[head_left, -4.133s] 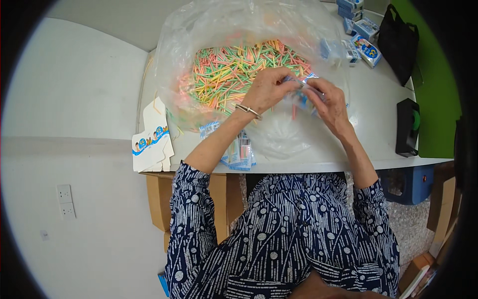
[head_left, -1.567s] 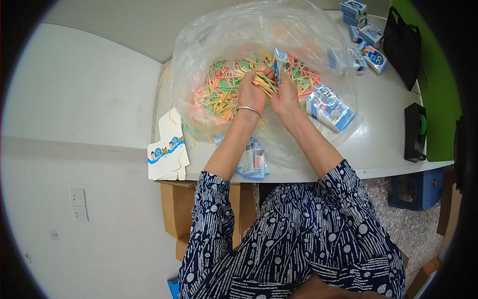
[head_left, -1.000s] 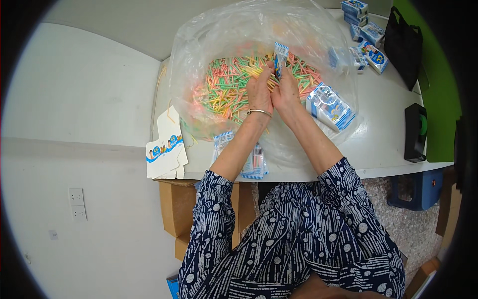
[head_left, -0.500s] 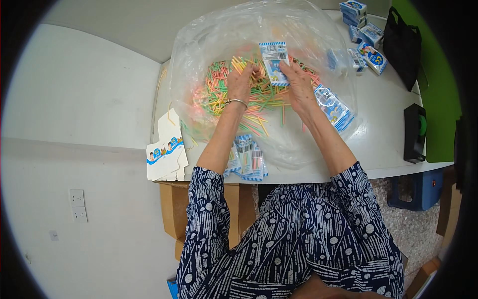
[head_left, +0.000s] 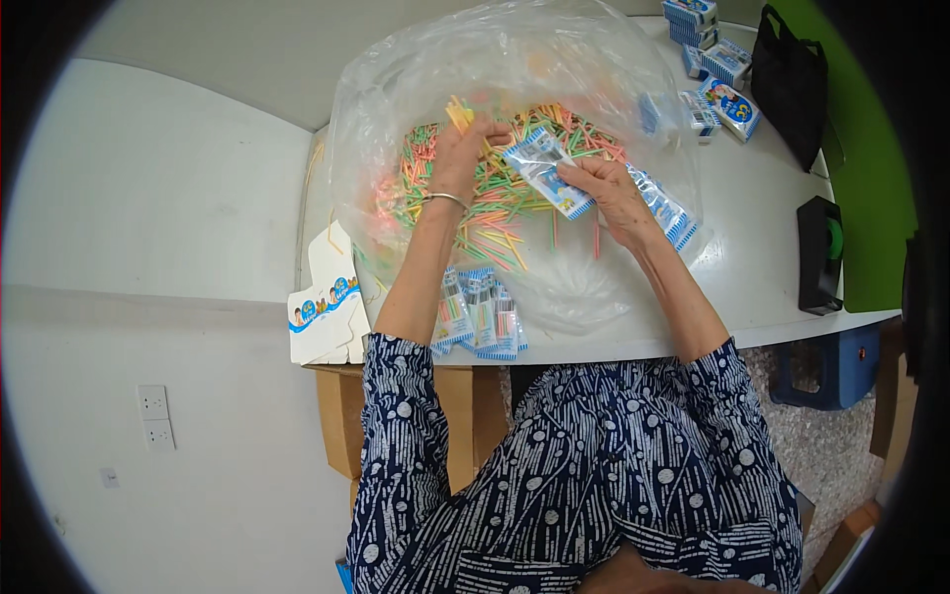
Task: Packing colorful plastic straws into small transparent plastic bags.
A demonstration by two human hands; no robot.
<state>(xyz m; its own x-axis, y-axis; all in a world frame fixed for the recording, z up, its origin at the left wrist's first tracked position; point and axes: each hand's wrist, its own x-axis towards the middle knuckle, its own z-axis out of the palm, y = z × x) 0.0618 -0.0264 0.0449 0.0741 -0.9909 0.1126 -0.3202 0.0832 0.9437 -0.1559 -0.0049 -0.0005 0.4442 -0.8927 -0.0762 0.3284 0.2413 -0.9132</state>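
My left hand (head_left: 458, 163) is closed around a small bunch of thin yellow and orange sticks (head_left: 459, 115), their tips poking out above the fingers. Between thumb and fingers, my right hand (head_left: 616, 198) pinches a small blue-and-white packet (head_left: 542, 170) with a clear part, tilted toward my left hand. Whether the packet's mouth is open I cannot tell. Both hands are over a large clear plastic bag (head_left: 371, 114), spread wide, with a heap of pink, green and yellow sticks (head_left: 495, 218) in it. More flat blue-and-white packets (head_left: 668, 213) lie beside my right wrist.
Several packets with coloured sticks inside (head_left: 480, 315) lie at the table's front edge. White printed card pieces (head_left: 332, 317) are at the left. Small blue-and-white boxes (head_left: 732, 107), a black bag (head_left: 792, 89) and a black tape dispenser (head_left: 819, 257) stand right. Below is a blue stool (head_left: 836, 371).
My left hand has moved a little left with the sticks. My right hand has shifted right and nearer me, and the packet has turned from upright to slanted.
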